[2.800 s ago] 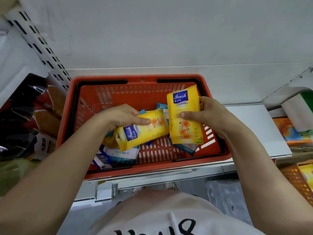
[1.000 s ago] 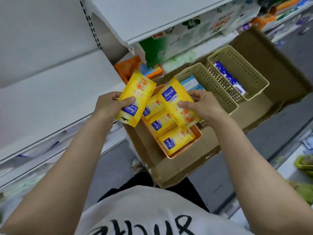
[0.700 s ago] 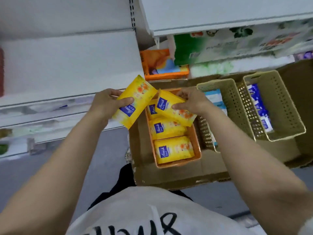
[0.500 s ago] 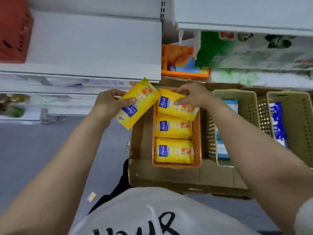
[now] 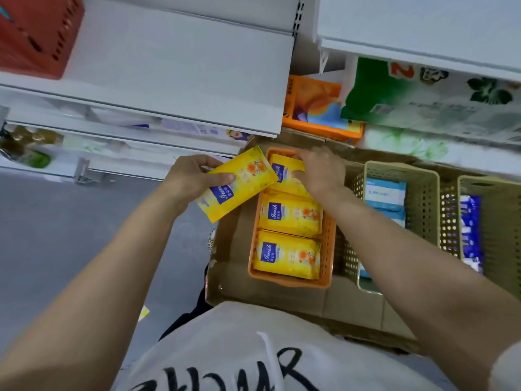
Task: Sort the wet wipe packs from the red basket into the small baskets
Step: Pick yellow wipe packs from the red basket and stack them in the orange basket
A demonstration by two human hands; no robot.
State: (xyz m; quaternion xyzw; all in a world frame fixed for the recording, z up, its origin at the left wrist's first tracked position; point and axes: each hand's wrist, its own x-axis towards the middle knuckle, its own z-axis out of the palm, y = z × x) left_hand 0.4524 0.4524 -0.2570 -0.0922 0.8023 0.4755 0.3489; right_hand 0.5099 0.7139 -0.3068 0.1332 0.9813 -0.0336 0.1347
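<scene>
Two hands work at the far end of the orange basket (image 5: 327, 249). The left hand (image 5: 191, 180) grips a yellow wipe pack (image 5: 239, 184) between thumb and fingers, holding it tilted in the air just left of the orange basket's far corner, its upper end overlapping the rim. The right hand (image 5: 318, 172) presses down on another yellow pack (image 5: 284, 176) at the far end of the orange basket, fingers curled over its top edge. Nearer the person, inside the orange basket, two more yellow packs (image 5: 290, 215) lie flat, one behind the other. Just right of the orange basket stands a beige basket (image 5: 423, 198) with pale blue packs (image 5: 384, 193) in it, and right of that a second beige basket (image 5: 501, 221) holding a dark blue pack (image 5: 469, 230). All three baskets sit in a cardboard box (image 5: 234, 249). Well to the left of the orange basket and above it, the red basket (image 5: 36, 35) rests on a white shelf (image 5: 174, 69).
</scene>
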